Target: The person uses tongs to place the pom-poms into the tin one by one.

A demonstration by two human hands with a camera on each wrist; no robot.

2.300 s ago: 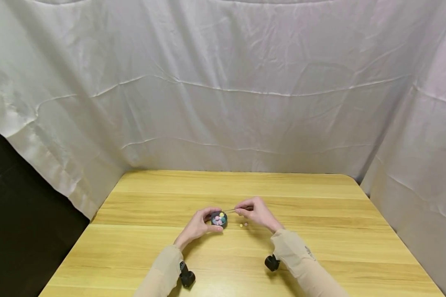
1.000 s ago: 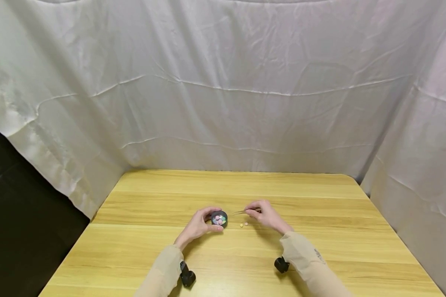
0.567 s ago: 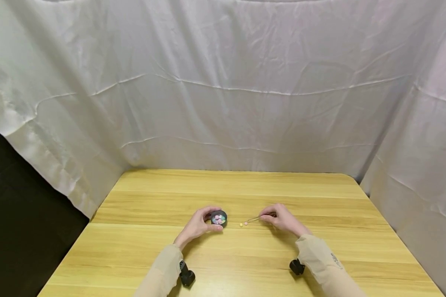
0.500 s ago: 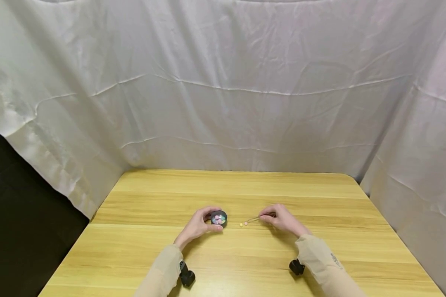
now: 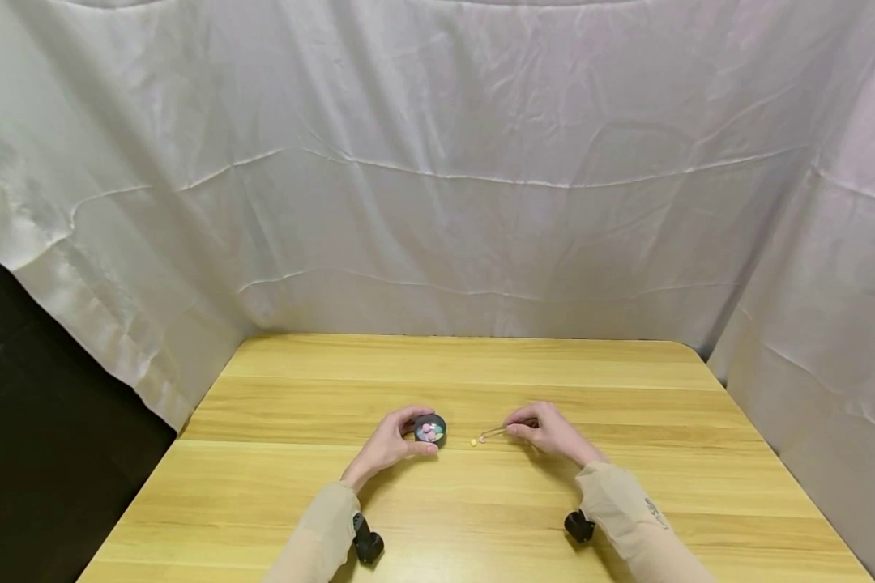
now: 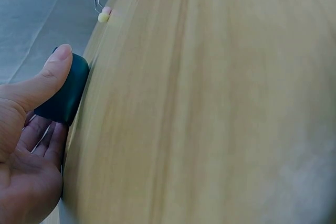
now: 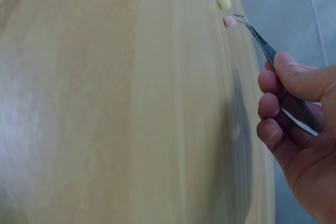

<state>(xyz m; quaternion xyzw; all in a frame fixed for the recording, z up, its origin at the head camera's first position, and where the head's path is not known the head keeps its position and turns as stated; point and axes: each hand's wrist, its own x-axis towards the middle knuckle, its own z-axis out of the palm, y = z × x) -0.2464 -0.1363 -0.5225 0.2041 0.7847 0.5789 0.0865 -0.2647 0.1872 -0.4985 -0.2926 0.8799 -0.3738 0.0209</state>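
Note:
My left hand (image 5: pixel 394 440) grips a small dark round dish (image 5: pixel 441 442) that stands on the table, thumb on the near side and fingers round the back. Several pink, green and yellow balls (image 5: pixel 427 429) lie inside it. In the left wrist view the dish's dark teal wall (image 6: pixel 76 85) shows beside the thumb. My right hand (image 5: pixel 550 431) pinches a pair of bent-tip metal tweezers (image 7: pixel 268 51). The tips are at a pink ball (image 7: pixel 230 21) on the table; whether they grip it I cannot tell. A yellow ball (image 7: pixel 224 3) lies close by, nearer the dish.
The wooden table (image 5: pixel 437 518) has its far edge against a pale grey curtain (image 5: pixel 437 243). More curtain hangs at both sides, with a black area (image 5: pixel 36 421) at the lower left. A black wrist camera (image 5: pixel 579 526) hangs under the right sleeve, another (image 5: pixel 368 542) under the left.
The tweezers have left the dish and swung right and nearer to the pink ball. A yellow ball at their tips now lies in the dish. My left hand has stayed put.

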